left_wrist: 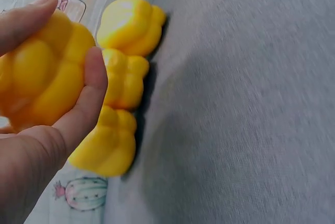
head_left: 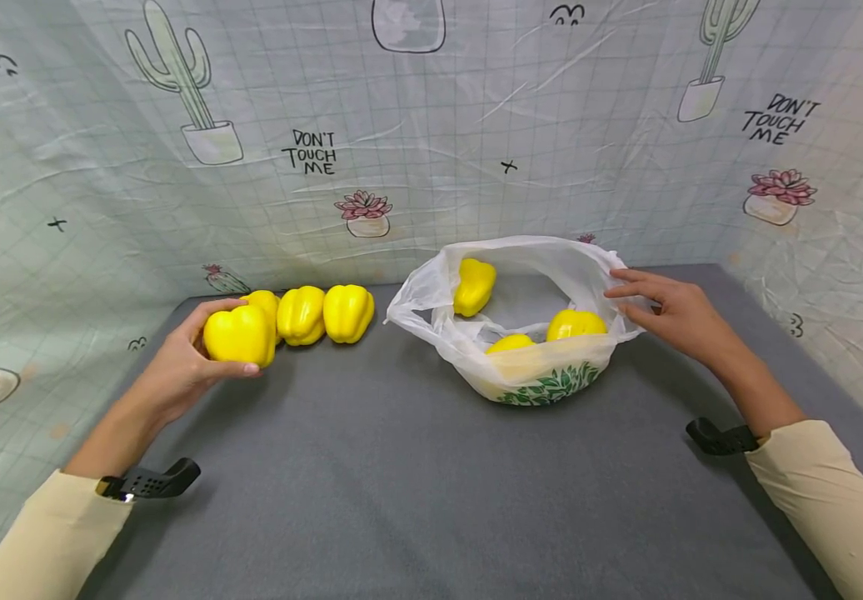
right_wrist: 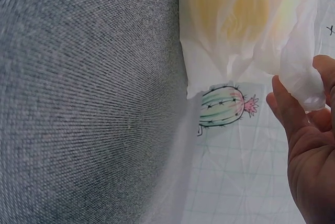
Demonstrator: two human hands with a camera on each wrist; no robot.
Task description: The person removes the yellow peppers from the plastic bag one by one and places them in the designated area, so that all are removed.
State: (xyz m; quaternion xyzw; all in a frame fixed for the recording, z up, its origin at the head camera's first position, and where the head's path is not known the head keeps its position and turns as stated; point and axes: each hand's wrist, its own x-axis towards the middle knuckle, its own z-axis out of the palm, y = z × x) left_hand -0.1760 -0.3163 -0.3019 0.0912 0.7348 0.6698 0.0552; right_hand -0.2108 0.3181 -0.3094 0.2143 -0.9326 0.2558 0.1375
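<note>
My left hand holds a yellow bell pepper, with the thumb along its near side and the fingers round its far side. In the left wrist view the same bell pepper sits between thumb and fingers. Behind it stand three more yellow bell peppers in a row, one partly hidden. My right hand is at the right rim of a white plastic bag. In the right wrist view, the bag's edge lies between thumb and fingers. Inside the wide-mouthed bag are three yellow bell peppers.
A dark grey cloth covers the table. A pale curtain with cactus drawings hangs right behind the peppers and the bag. Green leaves are printed on the bag's front. Each wrist wears a black band.
</note>
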